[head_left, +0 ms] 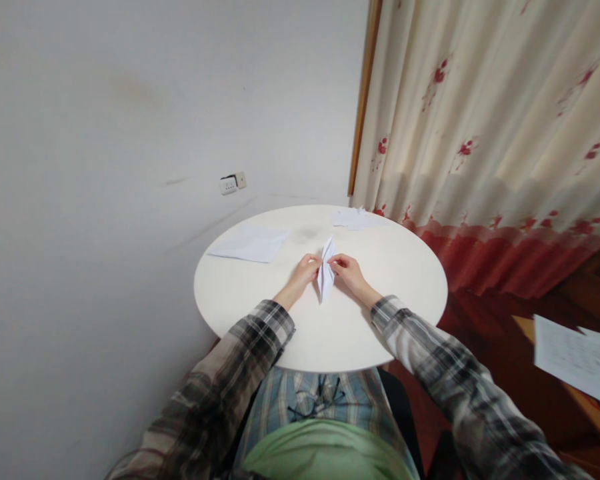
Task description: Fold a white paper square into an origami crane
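While both hands meet near the middle of the round white surface, the folded paper stands between them, its long points facing away from and towards the person. The left hand has its grip pinching the paper's left side; the right hand's grip pinches the right, though the fingertips are small here and their exact hold is hard to judge. Printed or handwritten lines cross the pages at the far right, too faint to read. A flat sheet lies near the surface's far left edge, and crumpled paper near the far edge by the curtain. The wall borders the left; open room lies around both hands, widest towards the near edge and to the right.
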{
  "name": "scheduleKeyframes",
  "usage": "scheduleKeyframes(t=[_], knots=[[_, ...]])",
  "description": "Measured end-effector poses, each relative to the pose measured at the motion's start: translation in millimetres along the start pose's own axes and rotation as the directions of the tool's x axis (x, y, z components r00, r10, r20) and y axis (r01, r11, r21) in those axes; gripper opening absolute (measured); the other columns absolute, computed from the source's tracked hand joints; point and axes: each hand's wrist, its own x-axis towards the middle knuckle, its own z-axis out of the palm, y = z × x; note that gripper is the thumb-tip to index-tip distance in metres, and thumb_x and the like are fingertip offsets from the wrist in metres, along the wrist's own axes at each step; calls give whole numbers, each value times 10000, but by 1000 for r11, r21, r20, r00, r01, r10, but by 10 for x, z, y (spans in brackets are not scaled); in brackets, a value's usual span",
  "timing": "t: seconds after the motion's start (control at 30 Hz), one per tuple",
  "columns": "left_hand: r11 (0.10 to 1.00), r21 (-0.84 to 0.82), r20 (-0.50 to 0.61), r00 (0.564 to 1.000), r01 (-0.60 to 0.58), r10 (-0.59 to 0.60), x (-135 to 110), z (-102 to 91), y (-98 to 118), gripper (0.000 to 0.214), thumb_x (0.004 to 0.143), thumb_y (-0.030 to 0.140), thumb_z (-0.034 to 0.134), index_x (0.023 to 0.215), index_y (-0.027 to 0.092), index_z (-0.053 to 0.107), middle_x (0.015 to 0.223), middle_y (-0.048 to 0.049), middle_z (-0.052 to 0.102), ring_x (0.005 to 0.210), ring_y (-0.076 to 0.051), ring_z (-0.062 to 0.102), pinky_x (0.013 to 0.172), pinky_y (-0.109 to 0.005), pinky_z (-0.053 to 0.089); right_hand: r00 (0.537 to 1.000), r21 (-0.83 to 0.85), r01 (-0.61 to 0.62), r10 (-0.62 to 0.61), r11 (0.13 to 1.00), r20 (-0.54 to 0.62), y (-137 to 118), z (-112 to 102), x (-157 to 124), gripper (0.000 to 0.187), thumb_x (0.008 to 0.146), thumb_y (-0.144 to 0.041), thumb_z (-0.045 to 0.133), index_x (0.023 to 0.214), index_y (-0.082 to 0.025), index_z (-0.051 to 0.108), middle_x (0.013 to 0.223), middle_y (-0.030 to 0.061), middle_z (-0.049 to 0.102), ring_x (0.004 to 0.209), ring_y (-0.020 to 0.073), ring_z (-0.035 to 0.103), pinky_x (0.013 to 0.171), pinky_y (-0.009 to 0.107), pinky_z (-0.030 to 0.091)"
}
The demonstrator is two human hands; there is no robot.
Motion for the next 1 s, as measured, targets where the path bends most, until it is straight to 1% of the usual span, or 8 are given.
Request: scheduleKeyframes(t=[0.13, 0.23, 0.37, 0.5, 0.63, 0.7, 0.83, 1.0], knots=[[998, 56, 7, 999, -32, 32, -43, 3, 27, 200, 639, 254, 622, 753, 178, 476, 556, 54, 509, 495, -74, 502, 483, -166, 338, 1000, -73, 13, -13, 997, 5, -15, 5, -17, 152, 602, -266, 535, 689, -158, 599, 618, -3, 567, 544, 98, 453, 555, 236, 365], [997, 62, 29, 998, -54, 52, -64, 7, 40, 262, 615, 285, 652, 761, 179, 462, 566, 55, 524, 505, -78, 508, 485, -169, 342, 1000, -125, 9, -10, 992, -3, -29, 10, -29, 160, 598, -284, 556, 682, -153, 594, 586, -11, 552, 523, 92, 434, 532, 226, 357], [993, 84, 57, 996, -79, 74, -88, 13, 54, 314, 584, 308, 681, 758, 176, 455, 592, 50, 546, 524, -82, 516, 492, -175, 347, 1000, -136, -11, 10, 991, -6, -26, 7, -30, 153, 585, -275, 560, 665, -148, 590, 575, -13, 555, 521, 91, 444, 536, 225, 368], [989, 119, 56, 995, -83, 77, -105, 15, 65, 322, 573, 299, 692, 748, 176, 451, 605, 43, 561, 542, -94, 534, 507, -187, 361, 999, -94, -52, 53, 994, 6, -40, -14, -35, 130, 606, -273, 538, 610, -152, 584, 556, -10, 558, 527, 100, 477, 545, 228, 384], [986, 130, 22, 995, -104, 102, -101, 5, 63, 332, 574, 297, 702, 742, 179, 442, 614, 38, 570, 560, -108, 556, 520, -197, 375, 997, -18, -66, 67, 998, 48, -82, -31, -51, 290, 695, -382, 509, 525, -153, 565, 518, 0, 540, 512, 102, 476, 531, 232, 377], [984, 139, 25, 994, -111, 109, -90, -3, 53, 337, 573, 302, 707, 737, 180, 440, 611, 36, 575, 549, -110, 556, 512, -198, 373, 994, 6, -98, 98, 995, 51, -96, -30, -54, 302, 672, -422, 563, 548, -147, 590, 534, 8, 558, 516, 103, 482, 532, 235, 377], [974, 177, 47, 990, -139, 133, -48, -23, 12, 344, 571, 319, 712, 746, 181, 450, 602, 35, 575, 540, -116, 561, 501, -199, 374, 984, 41, -173, 171, 984, 44, -109, -21, -51, 256, 575, -381, 681, 598, -132, 629, 553, 12, 582, 512, 98, 483, 534, 238, 369], [948, 239, 0, 976, -212, 219, -4, -43, -29, 350, 556, 312, 720, 739, 178, 452, 615, 30, 573, 563, -118, 566, 498, -194, 383, 963, 159, -269, 259, 950, 81, -142, -22, -63, 240, 522, -335, 731, 587, -130, 623, 557, -6, 573, 505, 74, 467, 528, 223, 363]])
